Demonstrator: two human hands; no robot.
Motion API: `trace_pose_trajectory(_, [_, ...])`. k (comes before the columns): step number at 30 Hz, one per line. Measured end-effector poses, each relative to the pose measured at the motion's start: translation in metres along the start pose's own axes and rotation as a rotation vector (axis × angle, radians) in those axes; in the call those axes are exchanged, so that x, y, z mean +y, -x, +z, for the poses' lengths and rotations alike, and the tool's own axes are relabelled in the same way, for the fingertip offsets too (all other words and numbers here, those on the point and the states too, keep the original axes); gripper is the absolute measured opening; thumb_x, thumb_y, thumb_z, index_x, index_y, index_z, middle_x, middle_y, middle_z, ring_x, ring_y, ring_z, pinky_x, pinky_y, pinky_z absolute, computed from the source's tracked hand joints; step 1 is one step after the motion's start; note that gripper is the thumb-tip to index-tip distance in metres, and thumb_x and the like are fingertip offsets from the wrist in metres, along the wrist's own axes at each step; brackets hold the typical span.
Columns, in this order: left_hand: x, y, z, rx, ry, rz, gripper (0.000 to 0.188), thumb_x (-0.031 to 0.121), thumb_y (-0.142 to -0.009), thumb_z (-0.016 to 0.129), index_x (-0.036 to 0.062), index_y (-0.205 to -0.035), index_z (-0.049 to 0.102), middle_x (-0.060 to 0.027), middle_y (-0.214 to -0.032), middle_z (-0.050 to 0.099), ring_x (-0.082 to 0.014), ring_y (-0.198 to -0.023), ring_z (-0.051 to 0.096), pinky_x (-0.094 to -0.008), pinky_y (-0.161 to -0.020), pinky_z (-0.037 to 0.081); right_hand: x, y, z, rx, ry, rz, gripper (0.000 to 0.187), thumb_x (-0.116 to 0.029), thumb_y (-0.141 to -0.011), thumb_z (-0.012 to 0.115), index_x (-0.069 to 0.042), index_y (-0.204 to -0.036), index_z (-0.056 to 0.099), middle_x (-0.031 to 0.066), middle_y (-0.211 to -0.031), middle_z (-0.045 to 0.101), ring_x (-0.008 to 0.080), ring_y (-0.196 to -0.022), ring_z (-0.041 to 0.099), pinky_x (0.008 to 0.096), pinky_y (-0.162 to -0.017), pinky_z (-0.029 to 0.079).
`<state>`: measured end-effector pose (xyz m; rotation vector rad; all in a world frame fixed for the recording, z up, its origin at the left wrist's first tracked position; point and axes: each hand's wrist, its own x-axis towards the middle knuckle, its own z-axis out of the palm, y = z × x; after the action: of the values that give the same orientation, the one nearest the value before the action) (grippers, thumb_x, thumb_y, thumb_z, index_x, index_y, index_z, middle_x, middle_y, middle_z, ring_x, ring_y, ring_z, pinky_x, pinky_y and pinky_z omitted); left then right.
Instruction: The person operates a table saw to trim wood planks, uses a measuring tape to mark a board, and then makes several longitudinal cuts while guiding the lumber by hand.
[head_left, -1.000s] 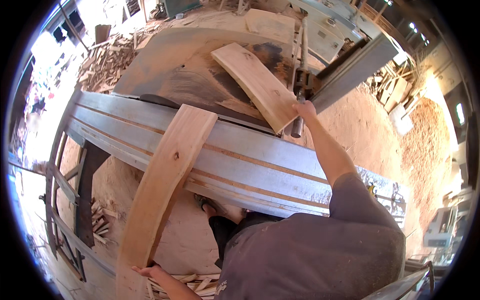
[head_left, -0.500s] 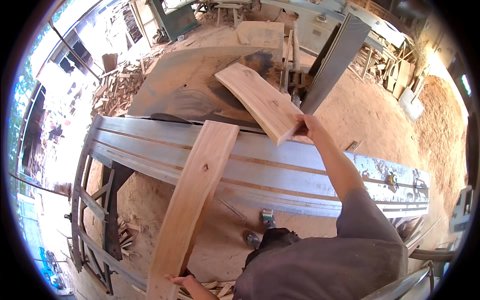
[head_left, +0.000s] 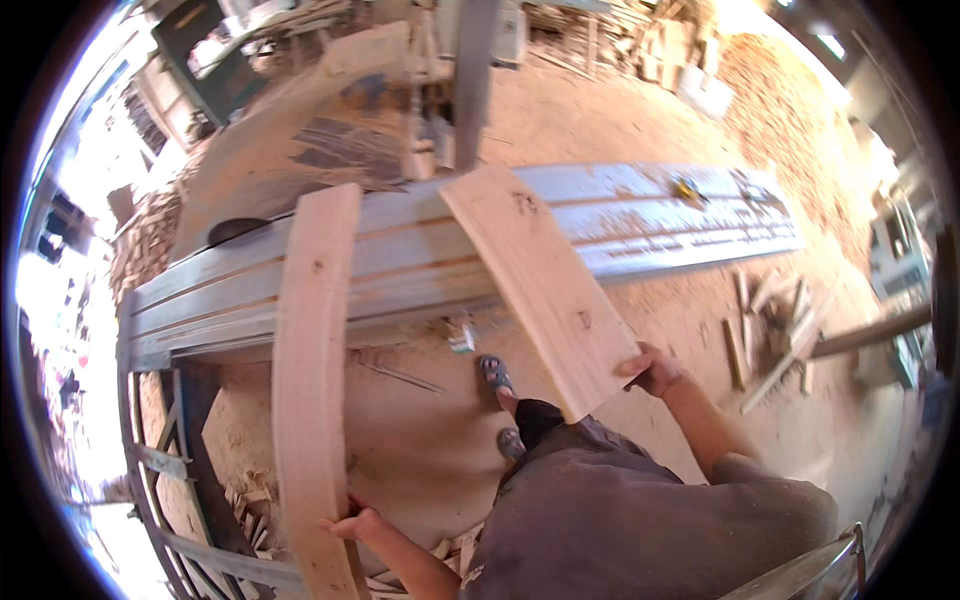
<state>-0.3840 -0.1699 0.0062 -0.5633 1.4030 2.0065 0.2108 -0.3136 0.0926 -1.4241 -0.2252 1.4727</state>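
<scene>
A long pale wooden plank point(head_left: 312, 350) lies with its far end across the metal sliding table point(head_left: 400, 235), its near end reaching back toward me. My left hand point(head_left: 355, 522) is closed on its right edge near the bottom of the view. A shorter, wider board point(head_left: 555, 300) slants from the table toward my right side, its far end over the metal surface. My right hand point(head_left: 655, 370) grips this board's near right corner; the fingers beneath are partly hidden. Dark markings show on the board's face.
A dark round saw blade point(head_left: 235, 230) stands at the table's far edge, left of the long plank. Beyond is a dusty machine top point(head_left: 350, 145) with a grey upright post point(head_left: 473, 85). Scrap wood point(head_left: 775, 325) lies on the floor at right, near a sawdust heap point(head_left: 770, 90).
The shorter board has come from the dusty machine top back toward me, with my right hand. My left hand and the long plank have shifted slightly, and the view has turned right.
</scene>
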Motion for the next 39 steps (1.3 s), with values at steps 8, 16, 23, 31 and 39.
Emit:
trace_pose_trajectory(8, [-0.164,0.248,-0.012,-1.049,-0.746,-0.809,0.091,0.054,-0.1,0.056,-0.0033,-0.158,0.017,-0.0218,-0.15,0.044,-0.0364,-0.139,0.043,-0.0476,-0.118,0.036,0.112,0.117,-0.034,-0.042,-0.39,0.038,0.071,-0.001,-0.065,0.074,0.003,-0.133,0.056,0.0144,-0.111,0.069,0.0241,-0.103,0.065,0.0352,-0.095,0.052])
trace_pose_trajectory(16, [-0.253,0.461,-0.112,-1.446,-1.029,-0.957,0.06,0.03,-0.102,0.051,-0.0041,-0.15,0.041,-0.0213,-0.149,0.051,-0.0389,-0.136,0.05,-0.0509,-0.116,0.04,0.157,0.192,-0.155,-0.09,-0.508,-0.266,0.074,-0.007,-0.059,0.075,0.002,-0.131,0.06,0.0091,-0.115,0.068,0.0189,-0.108,0.062,0.0322,-0.094,0.049])
trace_pose_trajectory(23, [-0.307,0.702,-0.22,-1.877,-0.766,-1.439,0.059,0.028,-0.102,0.053,-0.0018,-0.152,0.039,-0.018,-0.149,0.051,-0.0344,-0.132,0.053,-0.0475,-0.115,0.04,0.187,0.276,-0.326,0.237,-0.87,-0.734,0.053,-0.009,-0.068,0.069,-0.004,-0.12,0.06,0.006,-0.091,0.066,0.018,-0.084,0.063,0.0333,-0.077,0.053])
trace_pose_trajectory(31, [-0.331,0.735,-0.294,-2.302,-1.185,-0.876,0.081,0.018,-0.099,0.065,-0.008,-0.158,0.015,-0.0264,-0.13,0.06,-0.0327,-0.108,0.068,-0.0428,-0.098,0.054,0.034,0.318,-0.641,0.873,-1.456,-1.067,0.016,-0.025,-0.088,0.064,-0.01,-0.087,0.06,0.0028,-0.079,0.058,0.0168,-0.068,0.056,0.0312,-0.057,0.05])
trace_pose_trajectory(39, [-0.317,0.405,-0.27,-1.738,-1.892,-0.37,0.063,0.016,-0.095,0.065,-0.0058,-0.148,0.039,-0.0155,-0.109,0.069,-0.0243,-0.085,0.069,-0.0376,-0.077,0.058,0.224,0.187,-0.595,0.987,-0.435,-0.521,0.013,-0.016,-0.093,0.067,-0.011,-0.084,0.058,0.0031,-0.078,0.059,0.0184,-0.067,0.061,0.0383,-0.063,0.053])
